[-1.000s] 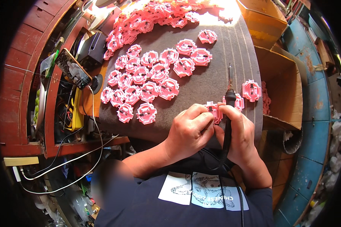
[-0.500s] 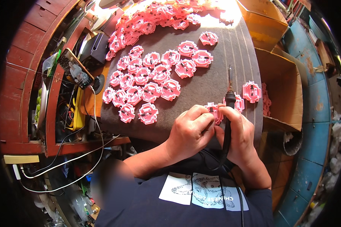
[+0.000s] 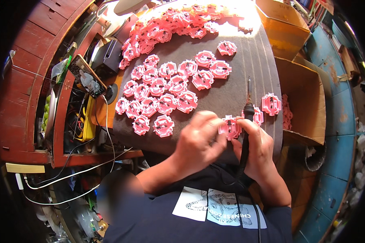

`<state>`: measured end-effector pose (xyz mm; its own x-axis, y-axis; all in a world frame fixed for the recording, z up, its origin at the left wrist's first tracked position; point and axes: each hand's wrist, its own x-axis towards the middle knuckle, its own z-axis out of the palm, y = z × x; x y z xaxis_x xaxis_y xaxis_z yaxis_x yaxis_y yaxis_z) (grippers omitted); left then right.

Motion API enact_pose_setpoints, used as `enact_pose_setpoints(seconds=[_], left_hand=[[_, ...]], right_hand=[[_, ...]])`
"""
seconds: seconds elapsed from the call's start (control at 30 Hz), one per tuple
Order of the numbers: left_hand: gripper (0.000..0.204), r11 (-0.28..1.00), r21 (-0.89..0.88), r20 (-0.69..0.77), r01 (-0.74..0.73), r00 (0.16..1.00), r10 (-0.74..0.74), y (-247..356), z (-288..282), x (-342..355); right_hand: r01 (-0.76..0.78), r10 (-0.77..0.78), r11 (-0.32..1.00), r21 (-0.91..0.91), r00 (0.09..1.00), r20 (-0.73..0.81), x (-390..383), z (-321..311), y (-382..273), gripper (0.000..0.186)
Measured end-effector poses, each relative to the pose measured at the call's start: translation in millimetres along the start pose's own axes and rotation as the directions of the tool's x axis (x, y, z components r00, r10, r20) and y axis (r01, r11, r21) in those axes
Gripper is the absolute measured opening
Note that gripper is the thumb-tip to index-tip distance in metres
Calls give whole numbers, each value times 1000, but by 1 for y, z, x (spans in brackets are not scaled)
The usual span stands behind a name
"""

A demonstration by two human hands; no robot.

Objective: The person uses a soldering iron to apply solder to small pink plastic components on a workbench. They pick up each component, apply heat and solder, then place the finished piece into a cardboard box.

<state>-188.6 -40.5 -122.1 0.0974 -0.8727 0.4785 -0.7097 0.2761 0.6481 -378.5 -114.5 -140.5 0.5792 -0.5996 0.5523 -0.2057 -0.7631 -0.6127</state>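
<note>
We see the right hand (image 3: 257,148) with its grip wrapped around a soldering iron (image 3: 247,117), whose long axis runs nearly straight up the frame, its metal tip (image 3: 249,84) pointing to the top, away from the fingers. The pink plastic housing (image 3: 231,127) we follow lies right of the frame's centre, between the hands; it touches the right fingertips just left of the iron's handle, so we judge the right hand the nearer. The left hand (image 3: 198,139) is just beside the housing's left edge; it is blurred, so we cannot tell whether its grip is loose or pinching. Farther out, we find a second housing (image 3: 258,116) partly behind the iron, a scattered group of housings (image 3: 177,84) left of centre on the grey surface (image 3: 219,97), a heap of housings (image 3: 166,32) toward the upper edge, and a cardboard box (image 3: 306,99) at the right.
</note>
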Motion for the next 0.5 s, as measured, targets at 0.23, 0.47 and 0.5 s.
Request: enact_pose_setpoints(seconds=[0.23,0.47,0.5], left_hand=[[24,800,595,38,71,993,-116,-28,-35,8],[21,923,380,113,-65,993,23,-11,-16,-2],[23,945,322,116,-58,993,21,-10,-12,-5]], right_hand=[[-33,33,999,-6,999,-8,2,0,0,56],[18,-54,975,-221,986,-155,12,-4,10,53],[44,-73,984,-171,984,-161,10,-4,9,52]])
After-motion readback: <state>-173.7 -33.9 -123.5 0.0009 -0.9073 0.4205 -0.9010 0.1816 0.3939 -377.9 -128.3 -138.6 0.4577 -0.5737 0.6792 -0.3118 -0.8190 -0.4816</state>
